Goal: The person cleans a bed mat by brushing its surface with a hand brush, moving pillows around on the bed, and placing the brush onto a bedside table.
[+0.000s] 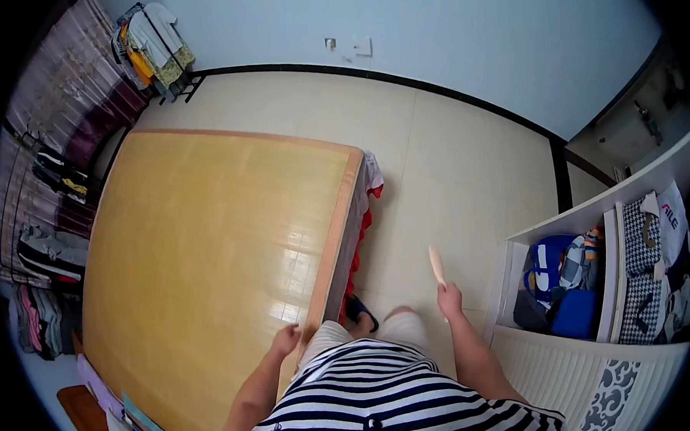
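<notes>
In my right hand (449, 299) is a long, pale, flat-ended object (436, 264), gripped at its lower end and pointing up, away from me, over the tiled floor. My left hand (286, 340) hangs above the near right edge of the bed, its fingers curled; whether anything is inside them is too small to make out. The bed (207, 221) has a yellow mat surface with an orange-brown border. Red and pale cloth (372, 176) hangs down at its right side.
Clothes racks (153, 50) with garments stand at the far left and along the curtain (70, 81). To the right is an open cabinet (510, 285) holding blue bags (572, 313) and checked bags (640, 237). A dark slipper (361, 311) is by the bed's side.
</notes>
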Action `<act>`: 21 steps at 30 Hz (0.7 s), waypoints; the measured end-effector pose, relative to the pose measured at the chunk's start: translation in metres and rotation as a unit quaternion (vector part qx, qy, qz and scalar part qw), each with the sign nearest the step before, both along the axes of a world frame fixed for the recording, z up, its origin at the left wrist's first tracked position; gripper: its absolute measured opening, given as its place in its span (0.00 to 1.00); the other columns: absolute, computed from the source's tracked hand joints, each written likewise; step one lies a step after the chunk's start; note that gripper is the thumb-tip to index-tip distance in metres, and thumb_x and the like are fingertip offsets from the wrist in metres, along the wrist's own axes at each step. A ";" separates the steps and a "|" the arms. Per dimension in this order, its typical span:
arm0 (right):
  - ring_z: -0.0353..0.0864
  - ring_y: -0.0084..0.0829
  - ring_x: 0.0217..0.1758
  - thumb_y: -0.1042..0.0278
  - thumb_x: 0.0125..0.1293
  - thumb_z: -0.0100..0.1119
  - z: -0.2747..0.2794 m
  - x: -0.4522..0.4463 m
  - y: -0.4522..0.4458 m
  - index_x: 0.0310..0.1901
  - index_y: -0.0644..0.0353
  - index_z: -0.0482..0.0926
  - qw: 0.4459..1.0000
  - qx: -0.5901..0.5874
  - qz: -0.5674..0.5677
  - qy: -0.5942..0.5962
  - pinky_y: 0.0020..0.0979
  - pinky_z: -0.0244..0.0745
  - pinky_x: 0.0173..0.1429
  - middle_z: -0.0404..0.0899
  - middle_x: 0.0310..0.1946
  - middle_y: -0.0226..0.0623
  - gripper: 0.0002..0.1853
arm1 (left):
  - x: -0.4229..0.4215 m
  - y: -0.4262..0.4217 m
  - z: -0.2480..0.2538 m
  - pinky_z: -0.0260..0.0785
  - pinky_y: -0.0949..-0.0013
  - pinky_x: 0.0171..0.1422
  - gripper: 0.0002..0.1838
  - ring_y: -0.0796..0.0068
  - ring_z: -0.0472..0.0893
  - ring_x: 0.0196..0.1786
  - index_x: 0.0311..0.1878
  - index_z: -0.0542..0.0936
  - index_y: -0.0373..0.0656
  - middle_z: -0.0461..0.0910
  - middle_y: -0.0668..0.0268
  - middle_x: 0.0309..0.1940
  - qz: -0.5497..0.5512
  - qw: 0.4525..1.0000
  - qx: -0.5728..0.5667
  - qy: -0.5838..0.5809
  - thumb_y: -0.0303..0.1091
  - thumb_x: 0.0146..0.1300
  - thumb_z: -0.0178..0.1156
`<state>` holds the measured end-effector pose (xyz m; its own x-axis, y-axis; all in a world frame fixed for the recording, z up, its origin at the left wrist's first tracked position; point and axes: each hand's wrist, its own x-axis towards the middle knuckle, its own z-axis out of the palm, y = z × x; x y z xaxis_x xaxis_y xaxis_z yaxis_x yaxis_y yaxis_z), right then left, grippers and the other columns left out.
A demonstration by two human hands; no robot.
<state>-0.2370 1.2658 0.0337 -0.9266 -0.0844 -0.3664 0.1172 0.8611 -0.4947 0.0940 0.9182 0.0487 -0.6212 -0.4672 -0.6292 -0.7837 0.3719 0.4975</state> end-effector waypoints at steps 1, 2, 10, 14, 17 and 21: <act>0.77 0.50 0.36 0.60 0.62 0.47 0.003 -0.014 -0.017 0.36 0.65 0.75 1.000 -0.015 0.003 -0.001 0.44 0.69 0.41 0.76 0.31 0.54 0.15 | -0.022 -0.006 0.004 0.71 0.63 0.44 0.21 0.56 0.79 0.39 0.50 0.75 0.39 0.79 0.50 0.36 0.009 0.999 -0.022 0.024 0.42 0.57 0.53; 0.77 0.50 0.36 0.60 0.62 0.47 0.011 -0.022 -0.036 0.36 0.65 0.75 1.000 -0.015 0.004 -0.006 0.44 0.69 0.41 0.76 0.31 0.54 0.15 | -0.038 -0.013 0.002 0.71 0.63 0.45 0.21 0.56 0.79 0.39 0.51 0.74 0.39 0.79 0.50 0.36 0.034 0.997 -0.006 0.063 0.43 0.58 0.52; 0.76 0.52 0.36 0.60 0.62 0.46 0.007 -0.059 -0.177 0.40 0.61 0.72 0.963 -0.040 0.263 -0.031 0.47 0.70 0.42 0.77 0.33 0.52 0.13 | -0.091 -0.002 0.033 0.71 0.68 0.46 0.22 0.62 0.80 0.42 0.54 0.71 0.37 0.79 0.51 0.40 0.107 0.989 0.063 0.084 0.40 0.61 0.53; 0.76 0.53 0.38 0.60 0.63 0.45 0.001 -0.086 -0.246 0.43 0.59 0.71 0.934 -0.091 0.342 -0.048 0.48 0.70 0.43 0.76 0.36 0.52 0.13 | -0.072 0.004 0.050 0.71 0.64 0.46 0.22 0.56 0.79 0.42 0.53 0.73 0.37 0.79 0.50 0.39 0.050 0.997 0.029 -0.047 0.41 0.58 0.53; 0.75 0.53 0.40 0.61 0.63 0.43 -0.004 -0.122 -0.290 0.45 0.59 0.69 0.930 -0.140 0.339 -0.022 0.48 0.69 0.43 0.75 0.38 0.52 0.13 | -0.077 0.007 0.054 0.71 0.63 0.44 0.23 0.57 0.80 0.39 0.52 0.73 0.37 0.79 0.51 0.35 0.090 0.989 0.023 -0.119 0.42 0.57 0.53; 0.76 0.53 0.40 0.66 0.61 0.46 0.000 -0.188 -0.335 0.45 0.63 0.66 0.940 -0.106 0.310 -0.095 0.48 0.70 0.45 0.73 0.39 0.56 0.13 | -0.127 0.005 0.072 0.71 0.65 0.42 0.22 0.60 0.80 0.38 0.52 0.73 0.37 0.80 0.52 0.34 0.168 0.973 0.037 -0.152 0.41 0.58 0.54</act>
